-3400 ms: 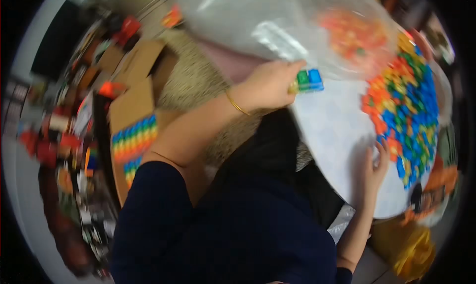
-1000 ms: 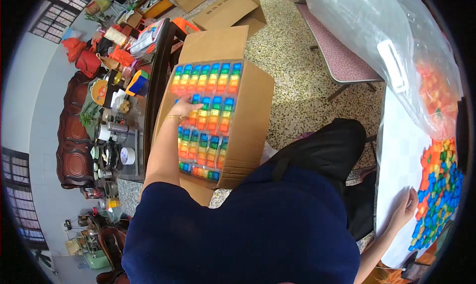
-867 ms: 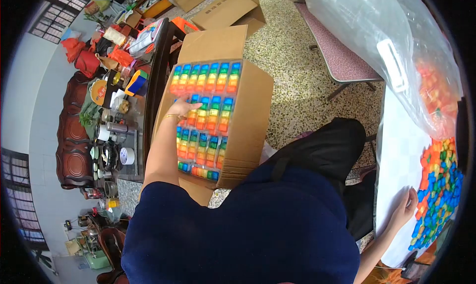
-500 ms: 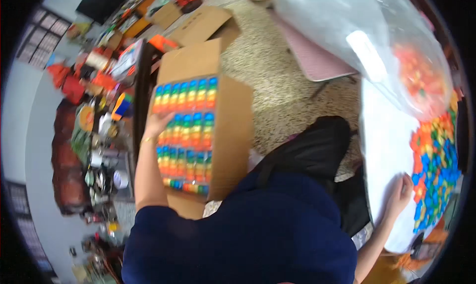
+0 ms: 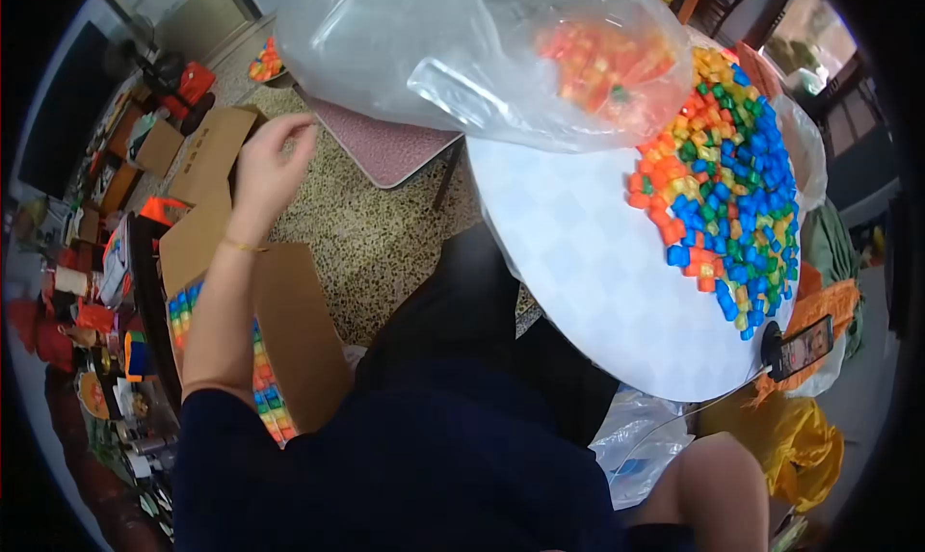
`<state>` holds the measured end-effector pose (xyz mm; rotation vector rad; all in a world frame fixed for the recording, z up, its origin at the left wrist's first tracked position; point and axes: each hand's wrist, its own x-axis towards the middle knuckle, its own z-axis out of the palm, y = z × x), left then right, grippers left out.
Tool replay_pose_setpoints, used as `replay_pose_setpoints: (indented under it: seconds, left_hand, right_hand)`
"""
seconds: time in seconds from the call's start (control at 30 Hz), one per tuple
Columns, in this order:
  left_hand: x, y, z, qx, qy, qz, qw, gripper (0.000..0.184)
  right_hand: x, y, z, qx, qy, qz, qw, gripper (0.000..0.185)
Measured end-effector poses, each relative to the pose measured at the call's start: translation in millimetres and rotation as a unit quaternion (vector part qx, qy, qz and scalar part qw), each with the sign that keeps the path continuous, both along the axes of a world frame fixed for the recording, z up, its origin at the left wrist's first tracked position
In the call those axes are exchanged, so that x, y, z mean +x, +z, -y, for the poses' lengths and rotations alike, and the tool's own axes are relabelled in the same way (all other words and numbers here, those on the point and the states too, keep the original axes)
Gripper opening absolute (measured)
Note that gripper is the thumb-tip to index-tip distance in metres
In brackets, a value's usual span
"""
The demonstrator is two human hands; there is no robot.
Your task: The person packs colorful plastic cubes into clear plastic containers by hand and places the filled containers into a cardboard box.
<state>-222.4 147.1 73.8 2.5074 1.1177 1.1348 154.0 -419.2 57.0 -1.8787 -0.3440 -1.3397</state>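
My left hand (image 5: 274, 164) hangs in the air above the flaps of a cardboard box, its fingers loosely curled with a gap to the thumb and nothing between them. In the cardboard box (image 5: 306, 335), partly covered by my forearm, sit rows of rainbow-coloured packs (image 5: 271, 383). My right hand is out of sight; only the bent right arm (image 5: 708, 485) shows at the lower edge. Small blue, green, yellow and orange plastic pieces (image 5: 732, 196) lie heaped along the far right side of the white round table (image 5: 568, 253).
A large clear plastic bag (image 5: 385, 41) with orange-red pieces rests over the table's back edge and a pink stool (image 5: 385, 143). A phone on a stand (image 5: 805, 348) with a cable is at the table's right edge. Another cardboard box (image 5: 212, 147) stands behind.
My left hand has left the packs in the box and risen forward. My right hand has gone from the table edge out of view. My view has turned right towards the table.
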Motion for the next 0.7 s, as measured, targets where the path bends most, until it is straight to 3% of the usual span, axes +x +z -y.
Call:
replay_pose_setpoints:
  seconds: [0.03,0.07,0.17,0.33,0.43,0.57,0.63,0.7]
  left_hand:
    - [30.0,-1.4,0.9,-0.024,-0.056,0.041,0.997,0.017]
    - [56.4,-0.2,-0.3,0.029,-0.109,0.019,0.993,0.016]
    - [132.7,12.3,23.3,-0.036,-0.198,0.050,0.978,0.018]
    - [234.3,6.5,3.0,-0.098,-0.282,0.039,0.953,0.024]
    - [287.8,-9.5,-31.8,-0.054,-0.245,-0.050,0.967,0.033]
    - [335.2,-14.3,-83.9,0.046,-0.252,-0.142,0.956,0.043]
    - [347.4,-32.1,-126.2,0.028,-0.075,-0.143,0.986,0.057]
    - [330.7,-12.1,-127.9,-0.013,-0.029,-0.191,0.981,0.075]
  right_hand:
    - [5.1,1.1,6.5,-0.014,-0.035,0.001,0.999,0.029]
    - [37.5,-3.2,47.4,-0.030,-0.068,0.002,0.997,0.029]
    - [68.2,0.6,77.2,-0.084,-0.162,0.010,0.983,0.030]
    - [-33.6,35.0,-109.1,-0.161,-0.299,0.004,0.941,0.031]
    - [-45.3,47.8,-160.6,-0.203,-0.369,0.005,0.907,0.032]
    - [-11.7,49.2,-130.6,-0.265,-0.496,-0.004,0.827,0.033]
    - [4.8,39.3,-94.1,-0.302,-0.553,-0.020,0.776,0.033]
    - [8.2,43.7,-82.0,-0.330,-0.611,-0.026,0.719,0.034]
